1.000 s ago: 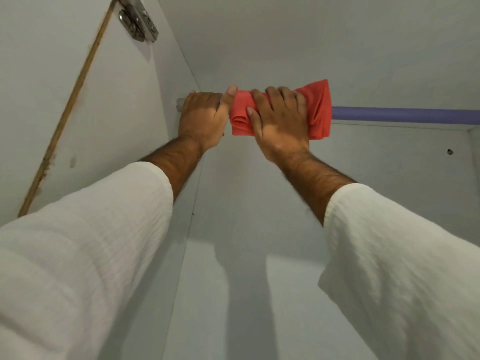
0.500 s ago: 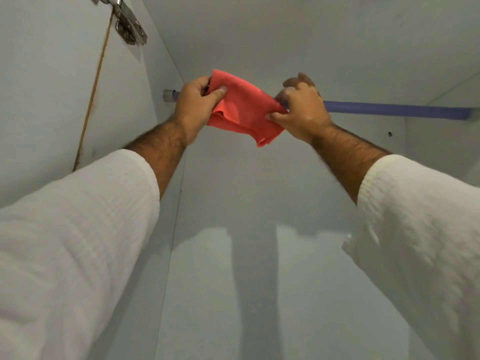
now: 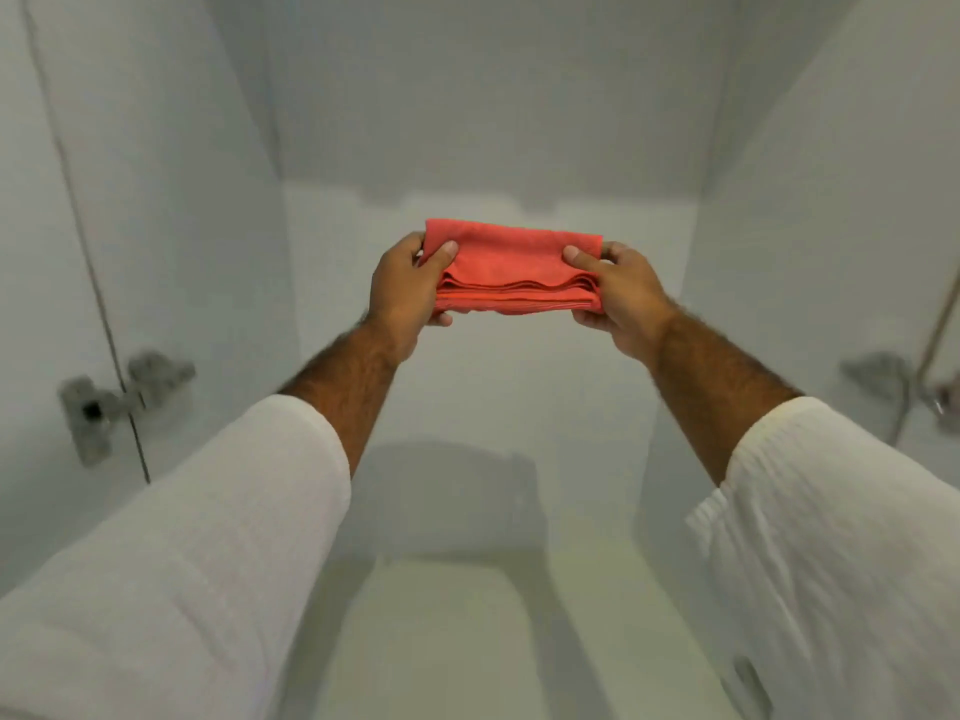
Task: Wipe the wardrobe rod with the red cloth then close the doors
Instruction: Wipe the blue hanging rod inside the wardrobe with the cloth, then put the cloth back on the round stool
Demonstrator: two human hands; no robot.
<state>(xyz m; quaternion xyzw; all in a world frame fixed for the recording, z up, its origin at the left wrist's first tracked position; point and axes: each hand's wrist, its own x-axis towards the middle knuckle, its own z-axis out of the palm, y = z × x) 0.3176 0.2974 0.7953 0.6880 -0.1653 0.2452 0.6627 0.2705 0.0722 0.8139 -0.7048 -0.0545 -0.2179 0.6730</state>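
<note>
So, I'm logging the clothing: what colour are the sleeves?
White, with a fine ribbed texture; the sleeves show in the head view.

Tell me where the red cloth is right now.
In the head view the red cloth sits mid-frame, folded and held in the air between the left hand and the right hand, inside the open wardrobe.

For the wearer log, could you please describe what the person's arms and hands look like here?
Both arms wear loose white sleeves of a ribbed, crinkled fabric, the left sleeve and right sleeve ending below the elbow. Forearms are bare and hairy. The left hand and right hand are bare: no gloves, rings or watch visible.
</note>
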